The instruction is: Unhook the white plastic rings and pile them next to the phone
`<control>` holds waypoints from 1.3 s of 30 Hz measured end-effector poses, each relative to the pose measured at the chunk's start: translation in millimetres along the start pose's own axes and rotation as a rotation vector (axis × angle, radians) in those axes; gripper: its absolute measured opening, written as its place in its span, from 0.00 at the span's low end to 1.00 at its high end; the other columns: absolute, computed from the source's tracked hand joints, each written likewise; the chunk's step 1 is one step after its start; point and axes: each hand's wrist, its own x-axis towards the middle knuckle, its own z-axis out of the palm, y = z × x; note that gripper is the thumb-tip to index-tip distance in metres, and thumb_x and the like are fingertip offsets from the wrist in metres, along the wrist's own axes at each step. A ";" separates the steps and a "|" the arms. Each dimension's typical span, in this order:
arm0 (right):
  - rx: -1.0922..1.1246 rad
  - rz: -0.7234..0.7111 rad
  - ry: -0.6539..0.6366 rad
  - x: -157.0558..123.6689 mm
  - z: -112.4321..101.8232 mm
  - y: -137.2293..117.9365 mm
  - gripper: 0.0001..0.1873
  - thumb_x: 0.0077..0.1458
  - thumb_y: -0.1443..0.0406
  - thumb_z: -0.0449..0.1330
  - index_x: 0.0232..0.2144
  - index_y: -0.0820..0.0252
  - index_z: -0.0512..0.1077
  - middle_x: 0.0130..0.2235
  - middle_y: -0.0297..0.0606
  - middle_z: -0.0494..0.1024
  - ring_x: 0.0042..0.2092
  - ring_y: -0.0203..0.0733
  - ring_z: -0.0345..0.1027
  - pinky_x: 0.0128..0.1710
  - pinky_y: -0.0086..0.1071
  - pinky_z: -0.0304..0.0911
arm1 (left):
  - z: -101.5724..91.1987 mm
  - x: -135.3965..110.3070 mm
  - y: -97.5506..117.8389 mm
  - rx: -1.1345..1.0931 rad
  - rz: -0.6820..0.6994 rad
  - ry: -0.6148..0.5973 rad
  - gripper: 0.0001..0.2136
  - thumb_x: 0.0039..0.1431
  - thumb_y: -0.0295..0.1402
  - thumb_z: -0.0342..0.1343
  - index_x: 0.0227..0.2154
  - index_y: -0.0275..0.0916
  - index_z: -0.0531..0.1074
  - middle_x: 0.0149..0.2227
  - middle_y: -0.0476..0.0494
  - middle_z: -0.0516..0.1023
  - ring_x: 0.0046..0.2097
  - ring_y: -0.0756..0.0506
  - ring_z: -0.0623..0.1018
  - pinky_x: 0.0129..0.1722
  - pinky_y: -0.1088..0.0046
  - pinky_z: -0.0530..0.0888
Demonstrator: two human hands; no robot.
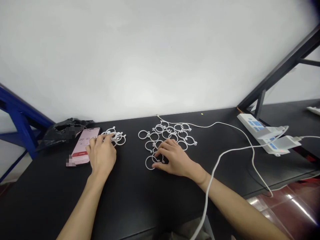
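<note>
Several white plastic rings [172, 133] lie spread on the black table [140, 196] in front of me. My right hand [173, 156] rests flat on the near part of that spread, fingers apart, fingertips on a ring [149, 162]. A smaller bunch of white rings [117, 137] lies to the left. My left hand [102, 154] reaches to that bunch, its fingers curled and touching the rings; whether it grips one is unclear.
A pink phone [84, 146] showing a timer lies left of my left hand, beside a black plastic bag [62, 131]. White cables [225, 153] cross the table to a white power strip [262, 131] at the right. A blue frame [20, 123] stands left, a black post [280, 70] right.
</note>
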 end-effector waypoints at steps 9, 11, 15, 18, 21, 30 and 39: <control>-0.019 -0.042 -0.091 -2.0 -1.8 3.1 0.16 0.52 0.52 0.67 0.34 0.57 0.73 0.39 0.40 0.73 0.45 0.47 0.62 0.46 0.42 0.60 | 4.6 -10.5 29.1 -0.322 0.361 -0.045 0.15 0.63 0.22 0.45 0.41 0.41 0.75 0.42 0.41 0.77 0.46 0.39 0.71 0.48 0.56 0.70; -0.014 -0.044 -0.080 -1.5 -2.1 2.1 0.12 0.54 0.56 0.66 0.33 0.57 0.73 0.38 0.40 0.73 0.44 0.46 0.62 0.46 0.42 0.61 | 2.6 -16.0 39.1 -0.401 0.451 -0.091 0.13 0.64 0.22 0.45 0.40 0.41 0.75 0.40 0.43 0.77 0.44 0.42 0.72 0.48 0.59 0.72; -0.005 -0.030 -0.036 -0.3 -2.0 1.7 0.07 0.58 0.61 0.62 0.35 0.58 0.72 0.37 0.40 0.73 0.42 0.45 0.61 0.45 0.41 0.62 | -5.9 -27.8 56.7 -0.490 0.564 -0.190 0.08 0.65 0.28 0.49 0.41 0.41 0.73 0.40 0.45 0.77 0.44 0.44 0.73 0.47 0.62 0.73; 0.021 0.007 0.030 0.8 -1.4 2.5 0.05 0.60 0.62 0.59 0.36 0.59 0.71 0.37 0.41 0.73 0.41 0.45 0.61 0.44 0.41 0.63 | -9.3 -33.4 63.3 -0.497 0.590 -0.257 0.13 0.63 0.36 0.55 0.49 0.42 0.70 0.46 0.43 0.75 0.48 0.42 0.72 0.50 0.59 0.72; 0.065 0.037 0.103 1.4 -0.7 3.1 0.04 0.61 0.64 0.58 0.36 0.59 0.70 0.36 0.40 0.74 0.40 0.44 0.61 0.44 0.40 0.63 | -7.5 -35.1 64.2 -0.487 0.580 -0.297 0.20 0.61 0.39 0.57 0.55 0.42 0.66 0.51 0.42 0.72 0.50 0.40 0.71 0.50 0.56 0.72; 0.132 0.037 0.135 2.6 0.6 2.7 0.03 0.63 0.64 0.57 0.37 0.57 0.69 0.34 0.38 0.74 0.37 0.42 0.63 0.40 0.38 0.64 | -4.7 -33.8 60.9 -0.495 0.544 -0.305 0.20 0.64 0.38 0.54 0.58 0.44 0.63 0.50 0.43 0.72 0.50 0.41 0.71 0.49 0.58 0.73; 0.273 0.074 0.127 0.7 3.7 1.7 0.06 0.62 0.61 0.59 0.40 0.55 0.71 0.35 0.37 0.76 0.38 0.40 0.68 0.40 0.35 0.66 | -3.2 -33.0 56.9 -0.532 0.519 -0.232 0.13 0.61 0.37 0.58 0.47 0.44 0.67 0.44 0.44 0.71 0.46 0.41 0.72 0.45 0.60 0.74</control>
